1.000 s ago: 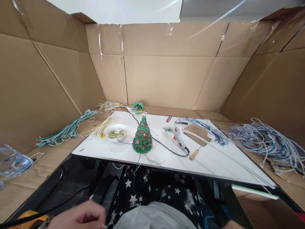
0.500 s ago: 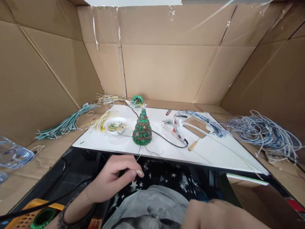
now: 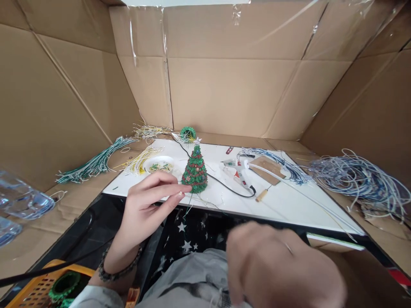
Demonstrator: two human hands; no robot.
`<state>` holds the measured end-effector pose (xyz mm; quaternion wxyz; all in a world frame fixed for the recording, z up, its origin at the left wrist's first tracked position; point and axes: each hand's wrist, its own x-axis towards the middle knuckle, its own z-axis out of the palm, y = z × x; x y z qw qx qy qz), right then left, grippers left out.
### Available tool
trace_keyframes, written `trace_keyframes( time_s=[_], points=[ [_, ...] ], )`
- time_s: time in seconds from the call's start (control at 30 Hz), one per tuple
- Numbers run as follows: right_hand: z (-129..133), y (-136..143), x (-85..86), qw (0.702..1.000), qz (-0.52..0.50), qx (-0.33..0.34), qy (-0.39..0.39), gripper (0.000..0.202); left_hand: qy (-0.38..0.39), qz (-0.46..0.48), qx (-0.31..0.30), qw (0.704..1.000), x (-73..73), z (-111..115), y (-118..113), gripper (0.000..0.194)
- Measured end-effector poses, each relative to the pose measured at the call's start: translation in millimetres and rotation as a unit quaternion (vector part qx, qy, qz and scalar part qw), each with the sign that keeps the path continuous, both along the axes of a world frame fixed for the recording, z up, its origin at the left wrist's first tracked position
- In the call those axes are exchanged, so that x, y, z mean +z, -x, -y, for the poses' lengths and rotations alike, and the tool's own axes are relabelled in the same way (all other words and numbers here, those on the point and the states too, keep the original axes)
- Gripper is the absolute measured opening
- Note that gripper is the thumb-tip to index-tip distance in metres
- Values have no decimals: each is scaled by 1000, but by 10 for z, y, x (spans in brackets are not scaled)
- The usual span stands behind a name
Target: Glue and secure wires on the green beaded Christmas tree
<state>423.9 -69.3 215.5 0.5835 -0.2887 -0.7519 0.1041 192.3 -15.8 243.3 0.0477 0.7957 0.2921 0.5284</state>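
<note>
Pinching a tiny pale piece (image 3: 180,193) between thumb and forefinger, the left hand (image 3: 150,203) is at the near edge of a white table (image 3: 289,209). Just beside its fingertips stands a small green Christmas tree (image 3: 195,173), upright near the table's near edge; contact is unclear. Left of the tree is a white bowl (image 3: 145,166); right, a glue gun (image 3: 241,174). The right hand (image 3: 282,265), near right, is blurred; I cannot tell its grip.

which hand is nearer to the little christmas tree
Left: the left hand overlaps the lower left edge of the tree in view; the right hand is farther off, toward the camera and to the right.
</note>
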Motion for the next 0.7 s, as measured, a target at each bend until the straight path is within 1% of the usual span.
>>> trace_keyframes(
  time_s=[0.07, 0.13, 0.17, 0.27, 0.4, 0.47, 0.57, 0.63, 0.7],
  points=[
    [-114, 157, 21, 999, -24, 35, -2, 16, 19, -30, -17, 999, -33, 29, -1, 27],
    [-218, 262, 32, 999, -22, 48, -11, 23, 31, -62, -41, 997, -56, 61, -14, 23],
    [-260, 295, 32, 999, -10, 46, -20, 24, 34, -74, -53, 995, -65, 72, -26, 22],
    [-335, 344, -6, 998, 13, 29, -48, 16, 41, -92, -75, 992, -85, 83, -73, 17],
    [-362, 371, -98, 997, 9, 2, -73, 18, 46, -111, -80, 990, -109, 68, -133, 16],
    [-369, 374, -112, 995, 7, -18, -97, 18, 52, -106, -85, 989, -131, 44, -159, 15],
    [-408, 364, -45, 990, -33, -47, -132, 21, 74, -110, -87, 987, -194, -44, -189, 15],
    [-470, 359, 51, 984, -76, -54, -151, 23, 88, -130, -81, 984, -249, -143, -197, 17],
    [-566, 372, 160, 979, -122, -55, -155, 20, 98, -142, -73, 982, -299, -258, -189, 17]
  ],
)
